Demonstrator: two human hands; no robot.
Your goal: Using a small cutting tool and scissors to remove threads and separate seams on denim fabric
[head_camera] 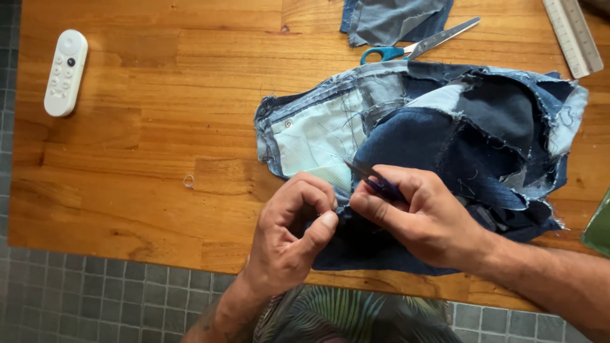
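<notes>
You are pinching the denim (445, 146) edge with your left hand (289, 238), thumb and forefinger closed narrow on the fold, so that the cloth is staying tight for the tool. Your right hand (416, 219) is holding a small thin tool (375, 181) with a blue-violet handle, like a seam ripper, gripped between thumb and fingers; its dark tip is pointing up and left, toward the seam just above your left fingers. Both hands are almost touching, because the work needs one hand to stretch and one to cut.

The denim is lying under and beyond your hands. It is a patchwork of dark blue and pale blue pieces, with frayed raw edges and loose threads. To the upper left of your left hand a pale pocket lining (318, 136) is showing, thin and finely woven, with a small rivet.

Beyond the denim, scissors (416, 44) with blue handles are lying next to a fabric scrap (387, 19). Far to the upper right of your right hand is a ruler (572, 35). Well apart to your left, a white remote (63, 73) is resting on the wooden table (127, 171), smooth and warm brown.
</notes>
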